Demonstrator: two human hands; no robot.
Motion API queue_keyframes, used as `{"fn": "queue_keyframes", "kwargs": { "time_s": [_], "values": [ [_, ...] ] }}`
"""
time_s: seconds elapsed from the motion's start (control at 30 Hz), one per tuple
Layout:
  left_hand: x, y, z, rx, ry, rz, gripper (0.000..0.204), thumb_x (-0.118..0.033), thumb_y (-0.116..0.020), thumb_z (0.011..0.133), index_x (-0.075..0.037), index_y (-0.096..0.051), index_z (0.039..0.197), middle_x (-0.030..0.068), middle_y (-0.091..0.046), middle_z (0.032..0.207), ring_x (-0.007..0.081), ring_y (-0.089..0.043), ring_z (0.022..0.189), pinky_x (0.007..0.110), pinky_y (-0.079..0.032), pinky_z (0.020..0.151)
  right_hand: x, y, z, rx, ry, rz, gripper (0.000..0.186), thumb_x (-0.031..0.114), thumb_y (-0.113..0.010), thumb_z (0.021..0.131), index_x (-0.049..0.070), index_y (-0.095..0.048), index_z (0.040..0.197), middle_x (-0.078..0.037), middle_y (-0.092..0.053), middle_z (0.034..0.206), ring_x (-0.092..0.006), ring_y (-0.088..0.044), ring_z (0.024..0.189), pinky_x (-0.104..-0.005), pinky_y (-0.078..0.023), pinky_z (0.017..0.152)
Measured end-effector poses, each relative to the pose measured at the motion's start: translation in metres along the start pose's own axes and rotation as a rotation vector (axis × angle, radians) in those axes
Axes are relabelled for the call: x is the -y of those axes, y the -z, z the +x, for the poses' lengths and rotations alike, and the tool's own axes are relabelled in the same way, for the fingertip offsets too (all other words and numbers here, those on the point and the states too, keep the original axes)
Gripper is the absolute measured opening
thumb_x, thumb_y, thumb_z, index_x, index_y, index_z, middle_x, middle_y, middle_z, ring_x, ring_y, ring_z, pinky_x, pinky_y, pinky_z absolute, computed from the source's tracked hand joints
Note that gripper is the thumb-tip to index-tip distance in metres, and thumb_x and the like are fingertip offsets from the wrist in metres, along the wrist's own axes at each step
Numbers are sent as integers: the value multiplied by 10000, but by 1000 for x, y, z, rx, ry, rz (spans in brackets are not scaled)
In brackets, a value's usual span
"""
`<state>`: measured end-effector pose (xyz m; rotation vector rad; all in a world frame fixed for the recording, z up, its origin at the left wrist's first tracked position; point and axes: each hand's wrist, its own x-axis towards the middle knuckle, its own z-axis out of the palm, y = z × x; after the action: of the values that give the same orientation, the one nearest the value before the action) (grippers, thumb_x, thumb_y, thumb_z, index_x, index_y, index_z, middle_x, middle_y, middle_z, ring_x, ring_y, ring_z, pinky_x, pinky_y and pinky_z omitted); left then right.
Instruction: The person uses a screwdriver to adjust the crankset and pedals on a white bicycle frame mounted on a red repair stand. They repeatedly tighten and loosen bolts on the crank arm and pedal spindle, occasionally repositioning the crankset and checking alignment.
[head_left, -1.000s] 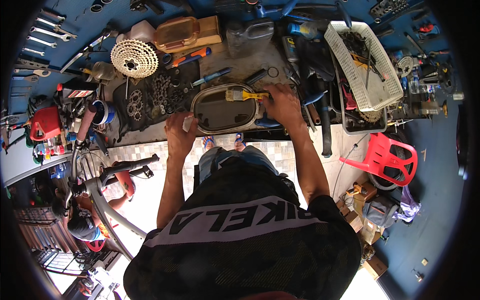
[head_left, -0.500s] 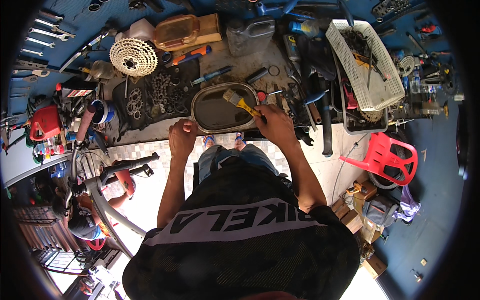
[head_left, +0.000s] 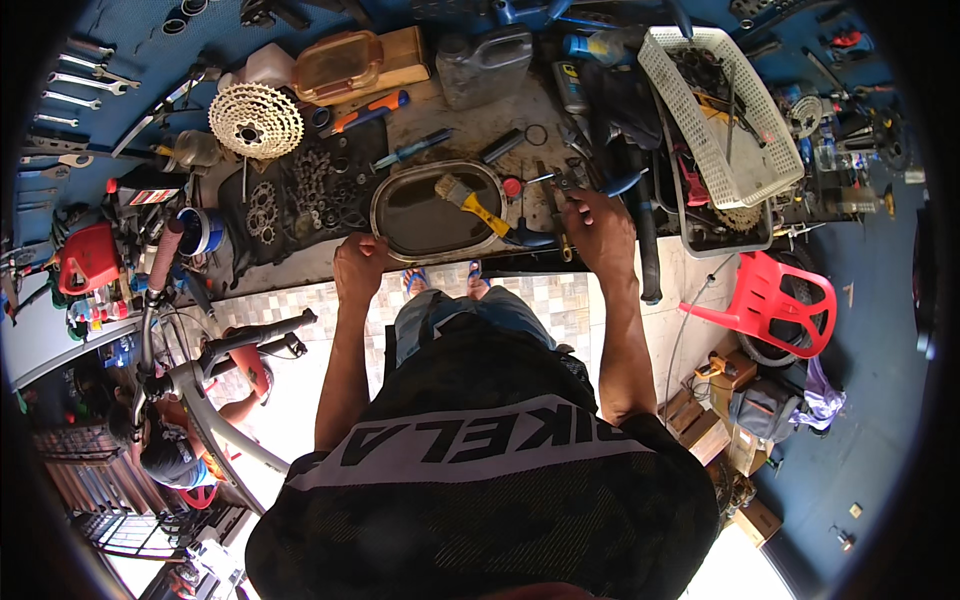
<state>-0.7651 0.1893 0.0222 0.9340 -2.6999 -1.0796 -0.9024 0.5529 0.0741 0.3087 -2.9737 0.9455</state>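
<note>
Bench edge: runs just in front of oval tray, curving with the lens; drops away to tiled floor below.
Room behind tray: stretches mostly bare toward grey jug, narrowed by blue screwdriver and black tube near the back rim.
Room left of tray: taken up by dark mat, strewn with chain and sprockets.
Room right of tray: crowded with hand tools, then grey bin under tilted white basket.
Left hand: curls loosely at the tray's left front rim; exact opening and contact with the rim impossible to judge.
Right hand: well apart from tray, over the tools, fingers bent; grip on any tool and width of opening too unclear to call.
Brush: lies aslant over the tray's right part, bristles inside the rim, yellow handle pointing toward the bench edge.
Tray bottom: hidden under dark liquid.
Basket contents: jumbled, hard to separate.
Co-worker: partly covered by bike frame.
Wall wrenches: near the dark lens rim, partly lost in it.
Floor beside legs: washed out by glare.
</note>
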Motion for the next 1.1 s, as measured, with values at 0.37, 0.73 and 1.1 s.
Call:
{"fn": "queue_keyframes", "kwargs": {
  "time_s": [0.37, 0.73, 1.1],
  "values": [
    [8, 0, 11, -24, -9, 30, 252, -246, -774, 884, 0, -756, 938, 206, -759, 855, 365, -760, 833, 432, -576, 752, -10, 16, -5, -19, -98, -30, 238, 230, -696, 960, 115, -729, 1166, -99, -755, 969, -272, -722, 819, -390, -566, 745],
    [-5, 16, 3, -24, -6, 14, 228, -244, -764, 891, -39, -761, 989, 175, -769, 862, 333, -761, 837, 420, -581, 762, -41, 31, 10, -205, -58, -90, 192, 194, -707, 932, 120, -742, 1106, -106, -735, 941, -336, -722, 857, -457, -568, 738],
    [-10, 27, -3, -172, -160, -35, 159, -108, -814, 833, -32, -690, 899, 148, -714, 891, 329, -715, 866, 430, -555, 802, -36, 38, 38, -271, 29, -117, 192, 200, -680, 949, 113, -731, 1112, -128, -716, 1007, -376, -676, 973, -486, -548, 826]
  ]
}}
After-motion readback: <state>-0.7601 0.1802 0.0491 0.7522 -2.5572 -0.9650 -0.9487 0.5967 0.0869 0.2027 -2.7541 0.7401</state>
